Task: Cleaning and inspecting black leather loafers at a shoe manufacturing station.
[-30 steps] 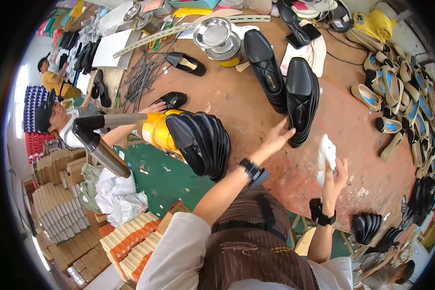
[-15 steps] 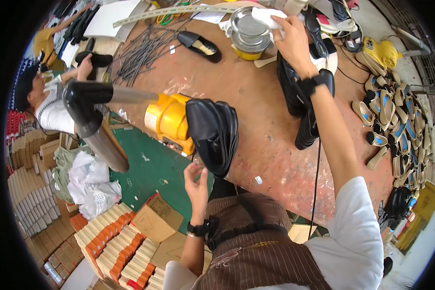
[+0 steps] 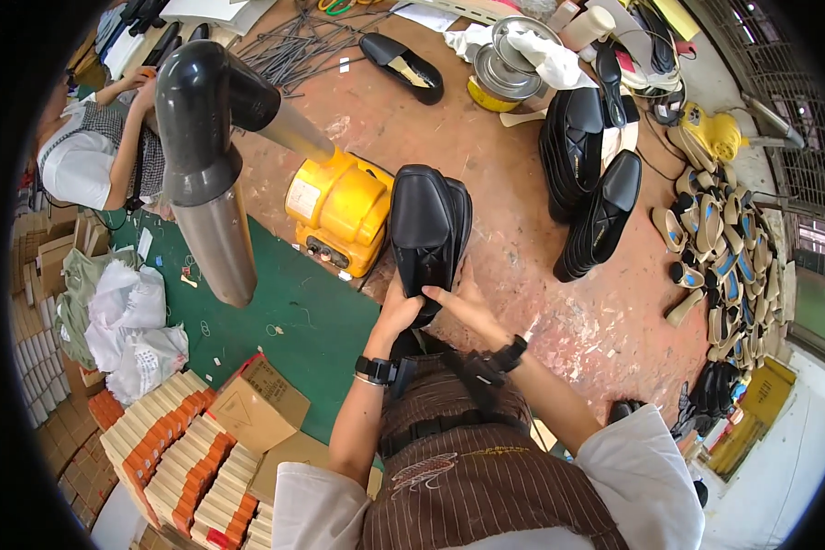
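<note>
A black leather shoe stands toe-up in front of me, with more black shoes stacked behind it. My left hand grips its lower left side. My right hand touches its lower right edge with fingers stretched out. The shoe sits beside a yellow machine on the reddish worktable.
A grey and black exhaust pipe rises at left over a green mat. Rows of black shoes lie at right, tan insoles beyond them. Another person works at far left. Orange-striped boxes are stacked at lower left.
My right hand has come back from the far shoe pile to the shoe in front of me. My left hand has closed on that shoe. The view has shifted.
</note>
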`<state>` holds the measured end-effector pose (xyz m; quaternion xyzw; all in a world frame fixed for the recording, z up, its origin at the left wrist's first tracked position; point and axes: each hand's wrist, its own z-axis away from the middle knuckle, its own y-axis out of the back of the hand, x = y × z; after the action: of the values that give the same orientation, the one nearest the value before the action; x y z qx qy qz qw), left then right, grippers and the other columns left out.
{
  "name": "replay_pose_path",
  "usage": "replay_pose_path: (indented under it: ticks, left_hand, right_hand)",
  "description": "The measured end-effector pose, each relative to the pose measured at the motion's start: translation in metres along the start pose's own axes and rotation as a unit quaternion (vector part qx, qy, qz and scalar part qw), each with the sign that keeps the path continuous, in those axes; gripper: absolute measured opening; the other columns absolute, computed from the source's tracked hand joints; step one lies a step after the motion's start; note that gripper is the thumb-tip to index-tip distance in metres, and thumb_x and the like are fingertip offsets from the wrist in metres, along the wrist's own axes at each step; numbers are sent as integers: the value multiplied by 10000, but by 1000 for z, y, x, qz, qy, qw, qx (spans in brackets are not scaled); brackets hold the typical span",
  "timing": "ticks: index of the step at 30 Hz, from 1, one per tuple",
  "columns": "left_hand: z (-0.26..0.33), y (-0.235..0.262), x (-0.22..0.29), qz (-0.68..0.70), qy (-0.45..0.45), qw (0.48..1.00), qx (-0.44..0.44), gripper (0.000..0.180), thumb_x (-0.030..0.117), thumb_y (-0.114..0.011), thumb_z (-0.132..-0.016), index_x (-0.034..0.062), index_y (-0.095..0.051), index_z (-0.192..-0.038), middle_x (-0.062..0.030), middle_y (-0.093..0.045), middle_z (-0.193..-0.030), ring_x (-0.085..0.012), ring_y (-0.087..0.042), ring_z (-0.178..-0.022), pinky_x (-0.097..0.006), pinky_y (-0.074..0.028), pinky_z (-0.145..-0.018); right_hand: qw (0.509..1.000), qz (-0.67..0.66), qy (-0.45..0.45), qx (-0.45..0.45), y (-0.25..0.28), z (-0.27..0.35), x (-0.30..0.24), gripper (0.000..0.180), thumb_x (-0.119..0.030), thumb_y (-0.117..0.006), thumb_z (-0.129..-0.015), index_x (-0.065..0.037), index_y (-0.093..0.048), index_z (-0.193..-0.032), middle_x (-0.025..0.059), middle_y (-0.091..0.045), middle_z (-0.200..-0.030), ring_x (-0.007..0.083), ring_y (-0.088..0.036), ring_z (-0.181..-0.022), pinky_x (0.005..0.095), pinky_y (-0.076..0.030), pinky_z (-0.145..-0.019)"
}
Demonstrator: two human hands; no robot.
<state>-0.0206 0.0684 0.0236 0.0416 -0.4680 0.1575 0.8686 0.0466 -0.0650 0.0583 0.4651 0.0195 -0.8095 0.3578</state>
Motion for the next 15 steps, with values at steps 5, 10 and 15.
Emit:
replay_pose_path:
  ticks: [5,10,15]
  left_hand:
    - [-1,5,0,43,-20,995,-92,757,44,-621,-722,7,-313,-1413,-132,-437,-1349,-227,-405,-1267,-319,-320,-1051]
    - [10,-2,14,40,-66,992,-97,769,462,-604,-861,24,-316,-1423,-181,-376,-1387,-273,-309,-1338,-361,-214,-1112]
    - [42,-6,45,-10,-212,976,-40,718,454,-609,-871,47,-342,-1399,-149,-449,-1213,-268,-428,-1170,-386,-306,-1042]
  right_hand:
    - [992,-119,-31,41,-16,-12,36,763,-77,-531,-740,138,-207,-1397,338,-510,-1235,380,-536,-1169,391,-433,-986]
    - [980,-162,-111,26,5,9,26,636,-32,-512,-744,136,-323,-1327,282,-558,-1154,315,-589,-1053,373,-480,-901]
    - [981,-188,-11,38,41,55,-10,568,3,-529,-742,123,-390,-1280,168,-594,-1102,230,-590,-932,317,-475,-822]
